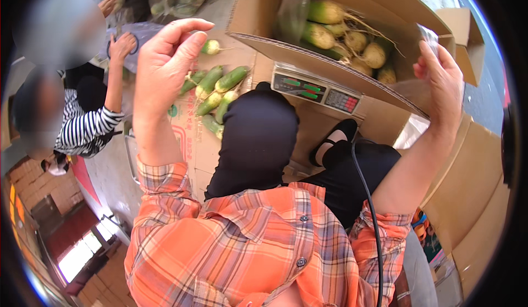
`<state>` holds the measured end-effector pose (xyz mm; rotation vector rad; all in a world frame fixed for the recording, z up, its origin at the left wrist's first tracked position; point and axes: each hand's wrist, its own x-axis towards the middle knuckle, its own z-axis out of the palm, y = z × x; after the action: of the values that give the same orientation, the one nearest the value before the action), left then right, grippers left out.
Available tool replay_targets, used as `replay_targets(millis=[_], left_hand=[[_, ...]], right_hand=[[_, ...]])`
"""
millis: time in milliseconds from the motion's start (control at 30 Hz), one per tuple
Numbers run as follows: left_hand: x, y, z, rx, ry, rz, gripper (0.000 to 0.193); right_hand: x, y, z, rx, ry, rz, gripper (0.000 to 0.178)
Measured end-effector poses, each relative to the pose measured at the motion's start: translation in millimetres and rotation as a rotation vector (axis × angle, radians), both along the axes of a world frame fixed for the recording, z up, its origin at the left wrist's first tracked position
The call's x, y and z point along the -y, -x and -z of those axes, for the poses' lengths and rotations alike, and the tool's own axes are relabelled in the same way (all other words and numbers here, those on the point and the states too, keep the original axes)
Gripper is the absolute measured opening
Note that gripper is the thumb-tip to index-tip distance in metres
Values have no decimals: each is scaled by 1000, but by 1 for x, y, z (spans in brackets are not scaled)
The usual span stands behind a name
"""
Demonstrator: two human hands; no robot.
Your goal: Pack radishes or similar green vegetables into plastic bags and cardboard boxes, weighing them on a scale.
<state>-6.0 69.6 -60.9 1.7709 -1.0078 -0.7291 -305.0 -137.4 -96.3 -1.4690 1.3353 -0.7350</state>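
1. One co-worker in a striped sleeve (91, 122) is at the left of the frame, a hand (122, 45) beside a pale plastic bag (138, 38).
2. Left hand (171, 48), upper left of centre: fingers bent, thumb and forefinger slightly parted, nothing visible in the grasp.
3. Several green radishes (209, 81) lie on flattened cardboard (206, 164), left of centre; one paler radish (210, 47) is just beyond the left fingertips in view.
4. A digital scale (316, 91) shows lit green displays at upper centre, below the cardboard box (379, 4).
5. That box, upper right of centre, holds more radishes (356, 42), with translucent film (294, 10) at their left.
6. Right hand (440, 76), upper right: thumb and fingers pinched together on clear plastic (428, 33); whether this joins the film is unclear.
7. The step in hand seems to be handling plastic over the box; the next move calls for a firm pinch and a free left hand.
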Motion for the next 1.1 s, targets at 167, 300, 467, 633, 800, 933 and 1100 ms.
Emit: replay_targets(millis=[167,300,467,633,800,933,1100], left_hand=[[-70,-48,81,-88,-160,-261,14],[-160,-74,188,-227,-495,-511,18],[-269,-56,292,-344,-940,-658,23],[-287,-31,321,-336,-1079,-679,21],[-267,-31,329,-243,-1060,-621,19],[-288,-33,357,-268,-1042,-636,20],[-297,5,363,-801,-1079,-689,18]], right_hand=[[4,4,2,21,-46,16,22],[8,9,4,48,-75,6,22],[11,10,8,57,-86,22,27],[10,11,7,40,-58,77,29],[17,15,10,23,-68,35,29],[17,9,12,4,-65,13,29],[11,1,10,-21,-49,48,30]])
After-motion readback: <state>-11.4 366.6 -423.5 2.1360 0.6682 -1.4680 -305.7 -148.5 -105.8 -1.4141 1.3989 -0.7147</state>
